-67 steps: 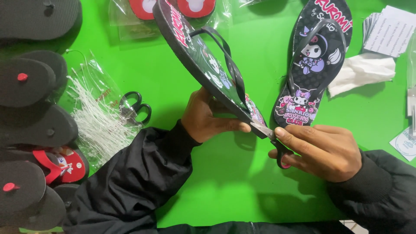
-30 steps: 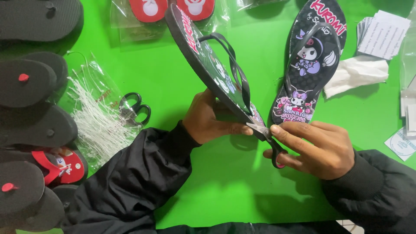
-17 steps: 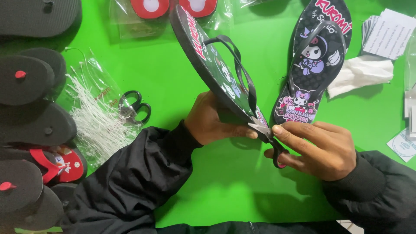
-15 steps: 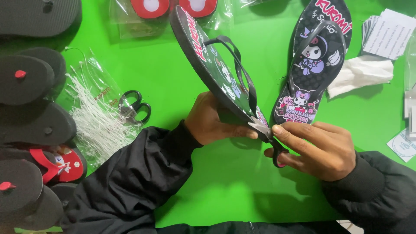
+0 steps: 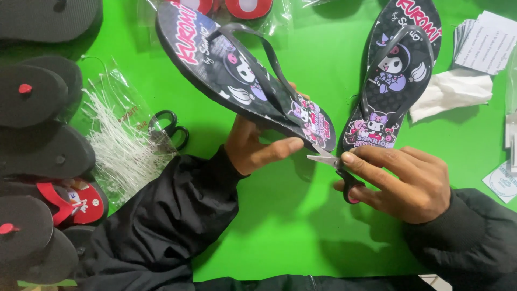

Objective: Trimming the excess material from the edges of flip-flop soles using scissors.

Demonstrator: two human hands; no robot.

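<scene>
A green bench [image 5: 280, 237] carries a second sandal [image 5: 396, 81] lying flat. Above it the left hand [image 5: 253, 148] has its grip closed on a tilted black sandal [image 5: 237, 70] at its heel. The right hand [image 5: 404, 180] grips small scissors [image 5: 334, 164], blades touching that heel.

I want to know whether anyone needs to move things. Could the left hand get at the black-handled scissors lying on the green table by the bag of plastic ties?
Probably yes, but not at once. The spare scissors lie uncovered on the green table, close to the left hand with nothing between. That hand grips the raised flip-flop and would have to let go first.
</scene>
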